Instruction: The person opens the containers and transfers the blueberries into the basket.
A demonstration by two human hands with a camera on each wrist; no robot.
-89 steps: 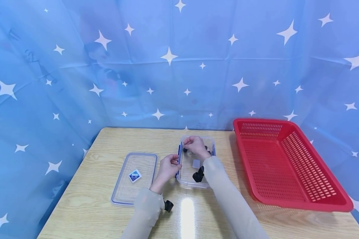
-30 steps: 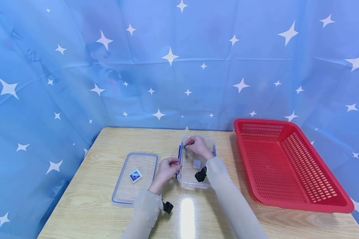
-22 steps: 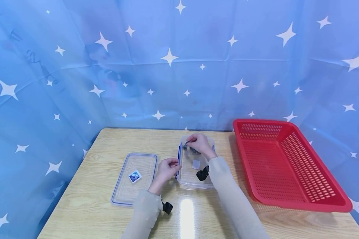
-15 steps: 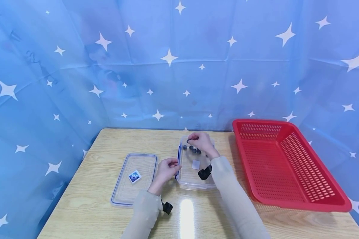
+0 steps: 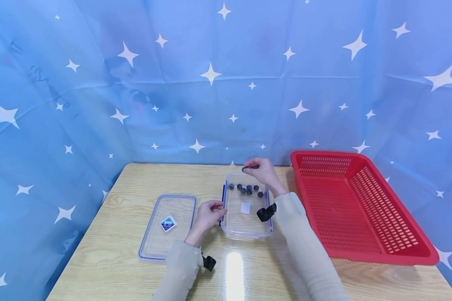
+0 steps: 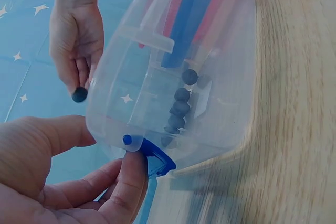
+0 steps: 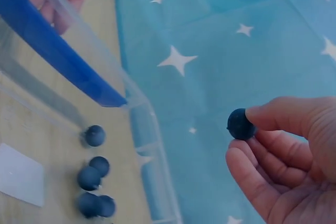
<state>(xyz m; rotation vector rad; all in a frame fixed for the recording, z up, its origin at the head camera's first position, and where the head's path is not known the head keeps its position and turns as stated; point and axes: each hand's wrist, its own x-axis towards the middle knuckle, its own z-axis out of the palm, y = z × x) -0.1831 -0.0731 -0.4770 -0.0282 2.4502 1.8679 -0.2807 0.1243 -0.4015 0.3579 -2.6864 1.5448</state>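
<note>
The right hand (image 5: 263, 171) pinches a dark ball (image 7: 240, 124) in its grip above the far end of the clear box (image 5: 245, 225) on the bench (image 5: 109, 251). The left hand (image 5: 208, 212) grips the box's blue latch (image 6: 152, 157); more dark balls (image 5: 245, 189) lie inside.

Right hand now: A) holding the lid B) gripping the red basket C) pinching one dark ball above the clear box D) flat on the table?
C: the right hand pinches a dark ball at its fingertips, raised over the far end of the clear box.
</note>
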